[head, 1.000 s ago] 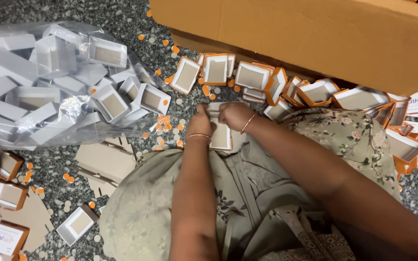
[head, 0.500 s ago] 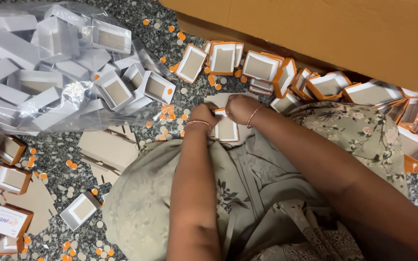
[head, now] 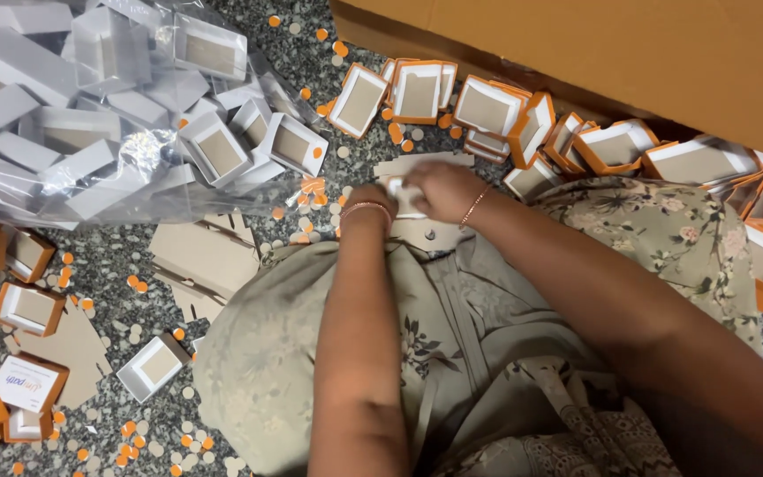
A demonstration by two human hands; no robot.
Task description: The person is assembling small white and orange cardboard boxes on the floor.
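Head view: a small white card box [head: 406, 196], seemingly light, thin-walled and easily crushed, is pinched at its edges by both hands, left [head: 369, 205] and right [head: 441, 189], above the lap near the speckled floor [head: 117, 274]

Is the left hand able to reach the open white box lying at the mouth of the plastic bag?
Probably yes. The left hand is busy on a small white piece with the right hand, but only bare floor with round chips separates it from the white box.
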